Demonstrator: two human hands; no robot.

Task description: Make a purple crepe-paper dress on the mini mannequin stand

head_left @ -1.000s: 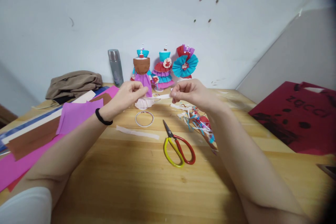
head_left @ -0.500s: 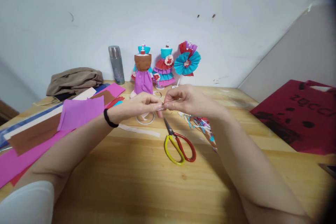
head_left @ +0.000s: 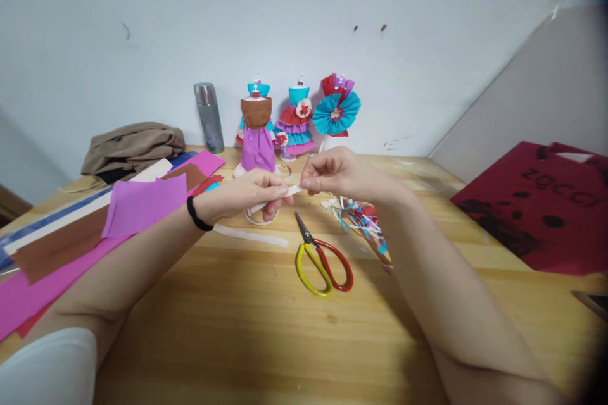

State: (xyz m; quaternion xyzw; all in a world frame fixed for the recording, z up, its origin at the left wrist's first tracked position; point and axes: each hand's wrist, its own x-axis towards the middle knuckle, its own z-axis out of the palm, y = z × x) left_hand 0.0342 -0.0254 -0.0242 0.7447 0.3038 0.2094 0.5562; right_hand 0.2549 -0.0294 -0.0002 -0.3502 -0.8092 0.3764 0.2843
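Observation:
A narrow white strip (head_left: 294,190) runs between my two hands above the middle of the table. My left hand (head_left: 259,193), with a black band at the wrist, pinches it between thumb and fingers. At its right end my right hand (head_left: 327,174) grips it with closed fingertips. Just below the hands lie scissors (head_left: 308,238) with one yellow and one red handle. Another pale strip (head_left: 251,236) rests flat to their left. Behind my left hand stands a small dress form (head_left: 257,133) with a brown top and purple skirt.
Coloured sheets (head_left: 147,199) are stacked at the left, near a brown cloth (head_left: 133,145) and a flask (head_left: 209,119). More paper dresses (head_left: 297,123) and a blue flower (head_left: 337,114) stand at the back. Paper scraps (head_left: 363,221) lie beside my right forearm; a red bag (head_left: 532,215) sits at right.
My hands have moved slightly apart, and more of the white strip shows between them. My right hand has shifted a little up and to the right. The scissors still lie on the table.

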